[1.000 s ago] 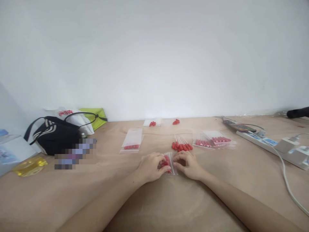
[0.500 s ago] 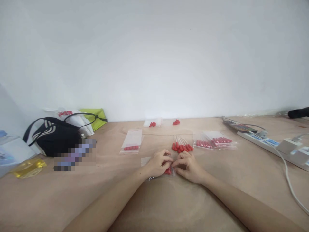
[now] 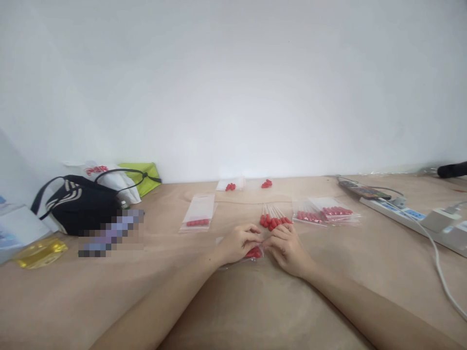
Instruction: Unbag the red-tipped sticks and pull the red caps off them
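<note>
Low in the middle, a clear plastic zip bag (image 3: 242,263) with red-tipped pieces (image 3: 254,253) inside lies on the table. My left hand (image 3: 239,244) covers much of it, its fingers closed on the bag. From the other side my right hand (image 3: 287,249) pinches at the bag's right edge; its fingertips nearly meet those of the left, and the exact grip is partly hidden. Just beyond my right hand, a fan of red-tipped white sticks (image 3: 274,219) lies loose, tips toward me.
Filled bags (image 3: 333,212) of red-tipped sticks lie to the right, another bag (image 3: 199,211) to the left. Small red piles (image 3: 266,183) sit by the wall. A power strip (image 3: 397,214) with a cable and phone (image 3: 363,189) is at right, a black bag (image 3: 85,206) at left.
My right hand's fingers have closed in more at the bag's edge. The bag has flattened slightly, showing more of the red tips. The view has shifted very slightly.
</note>
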{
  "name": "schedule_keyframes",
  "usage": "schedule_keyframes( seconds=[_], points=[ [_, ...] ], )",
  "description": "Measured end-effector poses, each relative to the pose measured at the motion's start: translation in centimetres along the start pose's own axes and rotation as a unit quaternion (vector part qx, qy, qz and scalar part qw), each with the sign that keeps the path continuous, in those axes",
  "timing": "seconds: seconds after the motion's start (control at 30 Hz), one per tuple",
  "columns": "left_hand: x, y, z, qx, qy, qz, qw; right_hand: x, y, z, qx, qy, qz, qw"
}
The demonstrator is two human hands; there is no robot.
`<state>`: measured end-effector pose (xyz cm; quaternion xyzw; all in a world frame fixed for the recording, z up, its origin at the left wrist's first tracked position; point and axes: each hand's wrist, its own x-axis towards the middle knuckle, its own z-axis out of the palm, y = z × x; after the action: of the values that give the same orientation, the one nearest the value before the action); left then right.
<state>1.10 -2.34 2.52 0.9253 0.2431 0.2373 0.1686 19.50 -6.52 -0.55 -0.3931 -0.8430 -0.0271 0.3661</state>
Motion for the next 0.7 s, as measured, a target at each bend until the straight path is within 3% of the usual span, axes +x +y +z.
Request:
schedule_keyframes(
  seconds=[0.5,0.7],
  points=[
    [0.14,-0.49,0.23,0.039,0.033,0.068,0.996,0.17,-0.06,0.1,-0.035,0.051,-0.043,0.997],
    [0.23,-0.18,0.15,0.154,0.02,0.118,0.981,0.2,-0.12,0.13,-0.053,0.056,-0.085,0.993]
  ],
)
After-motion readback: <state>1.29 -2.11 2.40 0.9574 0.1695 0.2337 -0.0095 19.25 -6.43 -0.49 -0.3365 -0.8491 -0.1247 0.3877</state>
